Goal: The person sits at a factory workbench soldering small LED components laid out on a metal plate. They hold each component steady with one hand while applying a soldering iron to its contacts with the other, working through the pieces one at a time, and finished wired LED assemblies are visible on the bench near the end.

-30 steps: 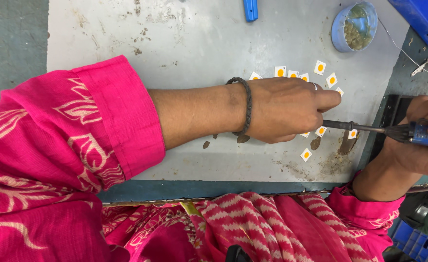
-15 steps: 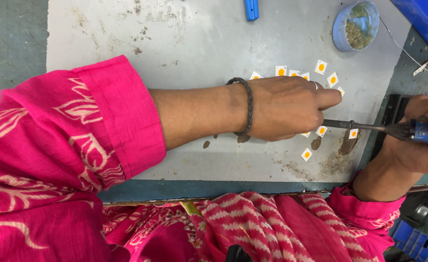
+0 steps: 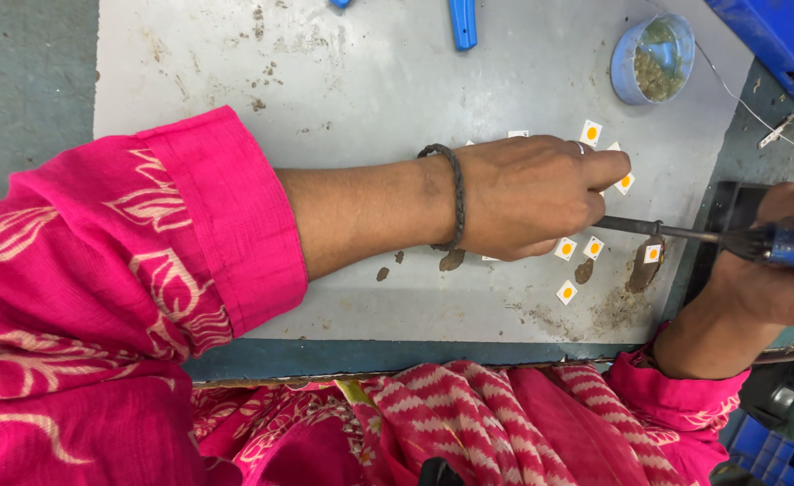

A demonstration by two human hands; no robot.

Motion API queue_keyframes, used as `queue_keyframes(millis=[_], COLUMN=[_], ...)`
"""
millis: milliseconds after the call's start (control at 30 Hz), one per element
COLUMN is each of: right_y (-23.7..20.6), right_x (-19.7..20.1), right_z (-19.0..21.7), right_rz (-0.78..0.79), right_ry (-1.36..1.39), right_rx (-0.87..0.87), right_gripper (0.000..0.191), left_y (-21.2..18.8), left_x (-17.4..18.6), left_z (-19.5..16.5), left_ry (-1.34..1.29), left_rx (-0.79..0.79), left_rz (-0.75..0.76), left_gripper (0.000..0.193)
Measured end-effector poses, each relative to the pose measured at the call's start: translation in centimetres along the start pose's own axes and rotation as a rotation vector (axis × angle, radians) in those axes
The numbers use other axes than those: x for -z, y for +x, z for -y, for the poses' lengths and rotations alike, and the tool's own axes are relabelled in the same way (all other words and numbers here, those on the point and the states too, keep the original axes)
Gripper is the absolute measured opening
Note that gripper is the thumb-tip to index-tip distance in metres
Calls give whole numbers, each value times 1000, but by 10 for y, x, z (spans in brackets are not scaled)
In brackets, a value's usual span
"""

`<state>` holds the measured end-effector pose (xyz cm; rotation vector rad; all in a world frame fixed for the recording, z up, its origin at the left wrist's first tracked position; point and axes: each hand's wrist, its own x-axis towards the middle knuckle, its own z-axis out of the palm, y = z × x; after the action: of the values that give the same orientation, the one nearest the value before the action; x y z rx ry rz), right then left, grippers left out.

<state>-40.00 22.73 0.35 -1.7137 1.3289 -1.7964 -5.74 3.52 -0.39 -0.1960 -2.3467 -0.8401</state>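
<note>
My left hand [image 3: 532,193] rests knuckles-up on a grey metal work plate [image 3: 370,81], fingers curled down over small white square chips with orange centres [image 3: 566,247]; what it pinches is hidden under the fingers. A dark braided bracelet circles that wrist. My right hand [image 3: 775,261] at the right edge grips a soldering iron with a blue handle [image 3: 685,234], its dark metal tip reaching under my left fingertips. More chips [image 3: 591,132] lie beyond and below the hand.
A round blue tub of brownish paste [image 3: 653,58] stands at the back right. A blue tool handle [image 3: 462,22] lies at the top. A blue crate [image 3: 779,45] fills the top right corner. Burn marks stain the plate near the chips.
Both hands stay almost still; the iron's tip remains under my left fingertips.
</note>
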Motion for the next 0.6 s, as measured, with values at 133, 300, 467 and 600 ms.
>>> queue_keyframes(millis=[133,300,467,600], right_y=[0,-6,-6,-10], right_x=[-10,-4,20,35], right_z=[11,13,0,-14], right_rz=[-36,0,-130,-209], right_ry=[-28,-124,-137,31], right_rx=[-35,46,15,-9], right_gripper=[38,33,41,45], left_y=[0,0,-3,-4], left_x=[3,2,3,11], left_z=[-1,1,10,19], left_ry=[-11,-13,130,233], left_rx=[27,44,-27,46], left_rz=[52,39,-215,-287], left_gripper=[9,18,20,23])
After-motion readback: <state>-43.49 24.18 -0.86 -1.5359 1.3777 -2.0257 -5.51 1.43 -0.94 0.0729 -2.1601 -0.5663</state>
